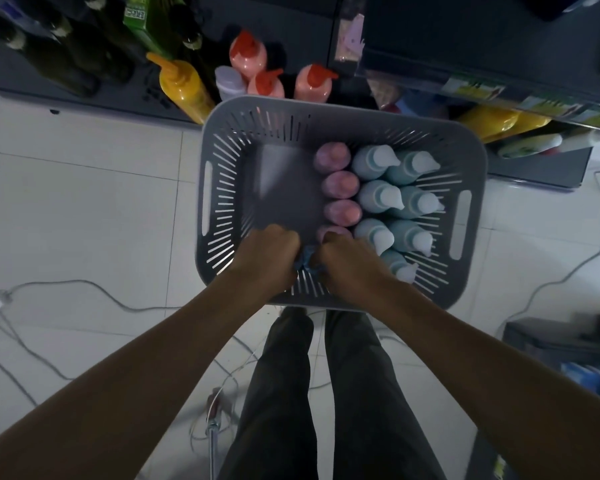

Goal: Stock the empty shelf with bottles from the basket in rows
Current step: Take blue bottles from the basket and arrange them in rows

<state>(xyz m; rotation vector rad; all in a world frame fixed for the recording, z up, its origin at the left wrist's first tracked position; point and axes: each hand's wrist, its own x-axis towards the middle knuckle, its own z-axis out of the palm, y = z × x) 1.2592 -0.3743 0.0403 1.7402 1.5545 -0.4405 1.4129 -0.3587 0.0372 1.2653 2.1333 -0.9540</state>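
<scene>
Grey basket point(343, 112) stands against the low shelf point(118, 98) edge. The basket's left half is bare; pink bottles point(342, 188) and teal bottles point(378, 197) fill its right half. At its near wall, left hand point(267, 258) and right hand point(347, 261), fists curled, clench a blue item point(307, 263), mostly hidden.

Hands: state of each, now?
Left hand: grips a blue item, identity unclear.
Right hand: grips the same blue item.

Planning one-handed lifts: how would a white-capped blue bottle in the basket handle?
The blue bottles look full, so probably heavy for their size. Smooth plastic and tapered caps may slip. Standing packed in the basket, tall and narrow, one would likely tip if pushed alone.
</scene>
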